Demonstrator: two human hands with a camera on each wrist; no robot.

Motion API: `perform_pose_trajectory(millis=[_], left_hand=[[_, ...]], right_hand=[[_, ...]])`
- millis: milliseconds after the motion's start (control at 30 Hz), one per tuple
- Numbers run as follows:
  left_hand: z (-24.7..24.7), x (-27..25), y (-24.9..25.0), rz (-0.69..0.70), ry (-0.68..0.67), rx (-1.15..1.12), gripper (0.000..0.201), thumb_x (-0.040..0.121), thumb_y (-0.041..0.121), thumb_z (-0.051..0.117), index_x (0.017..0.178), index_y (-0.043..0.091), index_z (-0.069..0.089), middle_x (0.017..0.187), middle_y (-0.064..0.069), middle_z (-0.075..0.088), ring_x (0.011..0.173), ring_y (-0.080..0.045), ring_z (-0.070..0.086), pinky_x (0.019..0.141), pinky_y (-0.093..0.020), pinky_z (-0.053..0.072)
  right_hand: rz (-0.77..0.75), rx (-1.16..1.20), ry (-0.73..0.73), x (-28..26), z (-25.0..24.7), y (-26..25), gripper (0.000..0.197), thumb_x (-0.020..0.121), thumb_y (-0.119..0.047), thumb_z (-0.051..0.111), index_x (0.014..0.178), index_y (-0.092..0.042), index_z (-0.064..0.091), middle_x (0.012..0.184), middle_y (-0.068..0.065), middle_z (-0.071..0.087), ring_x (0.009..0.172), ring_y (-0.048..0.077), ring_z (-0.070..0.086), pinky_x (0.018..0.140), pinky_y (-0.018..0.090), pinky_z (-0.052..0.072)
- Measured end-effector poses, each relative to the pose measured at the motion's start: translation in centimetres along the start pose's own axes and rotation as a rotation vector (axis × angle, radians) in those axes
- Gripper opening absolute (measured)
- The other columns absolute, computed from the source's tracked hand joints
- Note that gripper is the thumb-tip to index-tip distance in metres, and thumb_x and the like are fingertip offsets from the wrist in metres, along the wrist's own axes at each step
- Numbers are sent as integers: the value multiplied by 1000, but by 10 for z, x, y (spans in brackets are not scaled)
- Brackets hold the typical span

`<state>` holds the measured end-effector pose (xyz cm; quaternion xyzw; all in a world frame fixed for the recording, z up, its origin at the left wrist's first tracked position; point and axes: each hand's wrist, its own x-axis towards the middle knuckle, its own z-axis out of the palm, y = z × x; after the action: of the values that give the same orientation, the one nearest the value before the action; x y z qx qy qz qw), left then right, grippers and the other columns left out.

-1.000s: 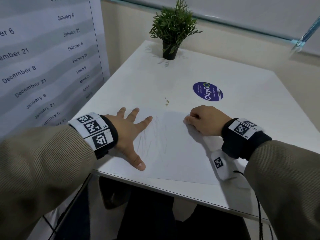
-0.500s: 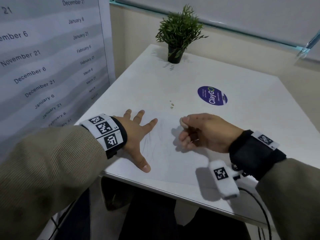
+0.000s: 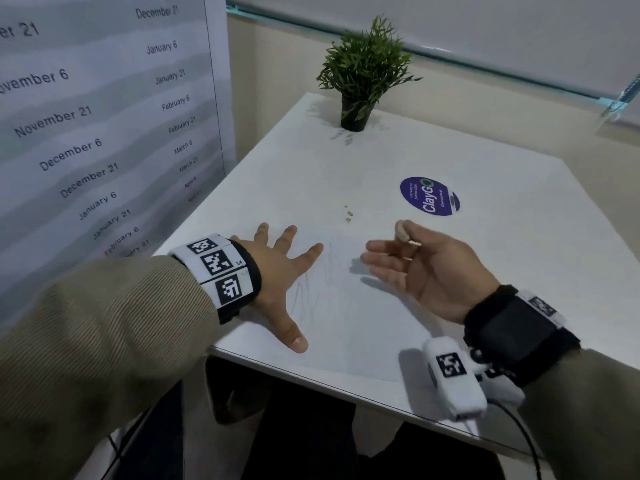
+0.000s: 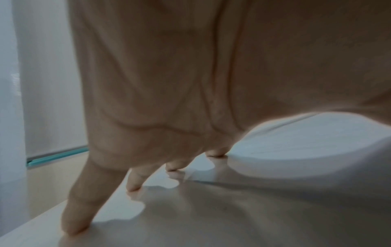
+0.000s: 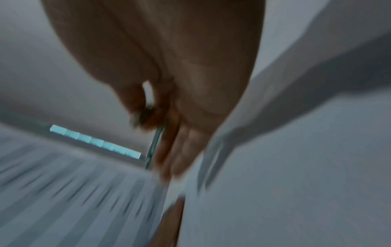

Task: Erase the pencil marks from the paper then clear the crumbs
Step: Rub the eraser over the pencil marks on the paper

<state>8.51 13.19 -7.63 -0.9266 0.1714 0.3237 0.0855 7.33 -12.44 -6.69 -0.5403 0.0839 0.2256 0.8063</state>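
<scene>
A white sheet of paper (image 3: 363, 323) lies at the table's near edge, with faint pencil marks (image 3: 311, 282) on its left part. My left hand (image 3: 277, 271) lies flat on the sheet's left side with its fingers spread; in the left wrist view its fingertips (image 4: 74, 225) press on the surface. My right hand (image 3: 405, 251) is raised above the sheet's far right part. It pinches a small beige eraser (image 3: 401, 232) at thumb and forefinger, and its other fingers point left. The right wrist view is blurred by motion.
A few small specks (image 3: 349, 213) lie on the white table (image 3: 519, 237) just beyond the paper. A round purple sticker (image 3: 429, 196) is farther right, and a potted plant (image 3: 360, 74) stands at the back. A dated wall chart (image 3: 86, 133) runs along the left.
My right hand has lifted off the paper's right edge and turned, so the eraser now shows at its fingertips. My left hand has stayed flat on the paper.
</scene>
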Motion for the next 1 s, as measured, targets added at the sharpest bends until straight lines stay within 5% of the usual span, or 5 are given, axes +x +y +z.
perform_pose_trajectory(millis=[133, 267, 467, 567, 1000], left_hand=[[4, -1, 7, 9, 10, 8, 160, 32, 99, 66, 137, 50, -43, 154, -3, -47, 146, -48, -28, 115, -74, 5], [3, -3, 6, 9, 12, -11, 160, 26, 102, 63, 136, 53, -43, 155, -1, -47, 146, -48, -28, 111, -78, 9], [3, -3, 7, 6, 7, -2, 160, 26, 102, 62, 135, 54, -44, 155, -1, -46, 146, -48, -27, 111, -79, 12], [1, -3, 9, 1, -4, 0, 160, 29, 100, 65, 136, 53, -43, 155, -1, -47, 146, -47, -28, 111, -78, 12], [-1, -6, 10, -5, -7, 11, 158, 32, 100, 65, 138, 52, -42, 156, 0, -45, 147, -48, -26, 112, -76, 17]], right_hand=[[316, -363, -190, -11, 17, 21, 26, 106, -25, 50, 93, -5, 60, 99, 24, 70, 84, 34, 76, 73, 38, 63], [45, -774, 247, 12, 12, -1, 27, 104, -23, 53, 81, -9, 56, 75, 21, 60, 43, 21, 54, 43, 23, 40], [63, -1418, 29, 19, 36, 10, 38, 97, -32, 57, 67, -11, 65, 59, 6, 65, 50, 20, 54, 55, 27, 46], [-31, -1427, 187, 24, 30, 1, 39, 99, -32, 55, 69, -9, 64, 57, 5, 63, 52, 22, 53, 58, 28, 44], [64, -1475, 75, 25, 42, 8, 38, 99, -30, 55, 69, -8, 65, 54, 6, 60, 47, 22, 48, 51, 25, 43]])
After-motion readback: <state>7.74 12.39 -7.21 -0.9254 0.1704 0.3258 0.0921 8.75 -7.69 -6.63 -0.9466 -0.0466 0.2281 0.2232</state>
